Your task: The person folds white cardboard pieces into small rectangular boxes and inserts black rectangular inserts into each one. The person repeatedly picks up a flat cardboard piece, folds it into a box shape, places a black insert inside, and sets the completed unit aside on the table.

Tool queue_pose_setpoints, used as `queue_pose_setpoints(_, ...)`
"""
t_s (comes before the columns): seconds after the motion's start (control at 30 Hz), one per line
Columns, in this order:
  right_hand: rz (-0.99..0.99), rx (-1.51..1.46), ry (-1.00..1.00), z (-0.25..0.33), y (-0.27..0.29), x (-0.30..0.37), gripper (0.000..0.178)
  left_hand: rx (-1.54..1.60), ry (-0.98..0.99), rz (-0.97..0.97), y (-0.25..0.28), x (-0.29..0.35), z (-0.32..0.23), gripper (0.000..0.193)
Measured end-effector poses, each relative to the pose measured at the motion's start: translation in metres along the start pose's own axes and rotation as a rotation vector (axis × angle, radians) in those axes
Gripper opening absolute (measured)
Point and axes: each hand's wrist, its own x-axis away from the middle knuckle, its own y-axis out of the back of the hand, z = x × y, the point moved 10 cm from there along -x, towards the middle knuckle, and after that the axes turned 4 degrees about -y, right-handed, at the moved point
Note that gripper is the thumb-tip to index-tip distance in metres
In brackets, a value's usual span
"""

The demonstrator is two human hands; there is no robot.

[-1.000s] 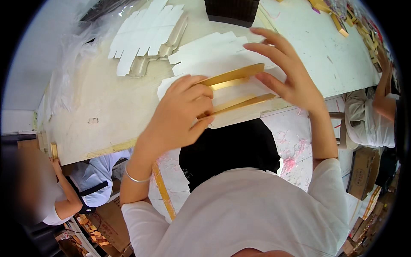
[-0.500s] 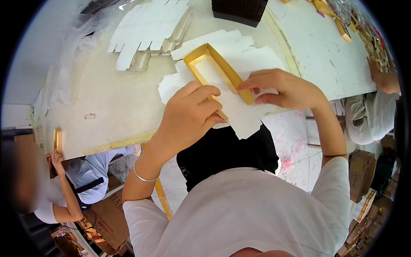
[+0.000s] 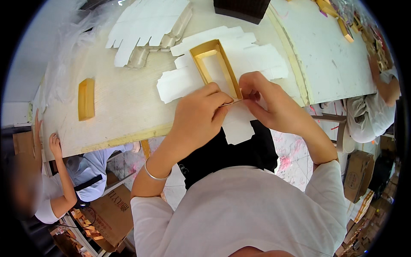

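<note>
Head view, the only one: we saw both bare hands at the near end of an open, long gold box (image 3: 229,70), which lay over white card sheets (image 3: 173,83) on the pale table (image 3: 115,85), close to its front edge. White showed inside the box walls. The left hand (image 3: 199,115), silver bangle (image 3: 156,175) on its wrist, had thumb and fingers pinched together on a thin edge at the box's near end. The right hand (image 3: 274,105) had its fingers curled at the near right corner, thumb and index a little apart; we couldn't tell whether it gripped the box or only touched it. A white flap (image 3: 237,128) stuck out past the table edge, over the person's dark clothing. A second gold box (image 3: 86,99) lay well apart, to the left, near a co-worker's hand (image 3: 55,145) at the table edge. Up top we noted a white card stack (image 3: 145,21) and a dark container (image 3: 242,9).
</note>
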Motion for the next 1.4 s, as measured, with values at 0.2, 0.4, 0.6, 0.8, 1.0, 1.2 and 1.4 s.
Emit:
queue_pose_setpoints(0.2, -0.034, 0.48, 0.453, 0.044, -0.015, 0.042, 0.042, 0.14, 0.076, 0.052, 0.007, 0.006, 0.01, 0.011)
queue_pose_setpoints(0.4, -0.268, 0.347, 0.549, 0.037, -0.012, 0.038, 0.033, 0.188, 0.064, 0.128, 0.003, 0.009, 0.008, 0.021)
queue_pose_setpoints(0.6, -0.259, -0.236, 0.031, -0.004, -0.004, -0.003, 0.024, 0.502, 0.12, 0.077, 0.008, 0.011, 0.022, 0.041)
queue_pose_setpoints(0.8, -0.39, 0.5, 0.406, 0.04, -0.017, 0.017, 0.021, 0.159, 0.052, -0.161, 0.017, 0.019, 0.007, 0.024)
queue_pose_setpoints(1.0, -0.034, 0.645, 0.34, 0.031, -0.036, -0.001, 0.022, -0.288, -0.132, -0.16, 0.008, 0.023, -0.014, 0.013)
queue_pose_setpoints(1.2, 0.141, 0.103, 0.128, 0.024, 0.002, -0.023, 0.024, -0.239, -0.01, 0.124, 0.015, 0.009, -0.008, 0.024)
queue_pose_setpoints(1.4, -0.774, 0.92, 0.326, 0.001, 0.148, -0.077, 0.022, -0.442, -0.249, 0.03, 0.018, 0.01, -0.022, 0.033)
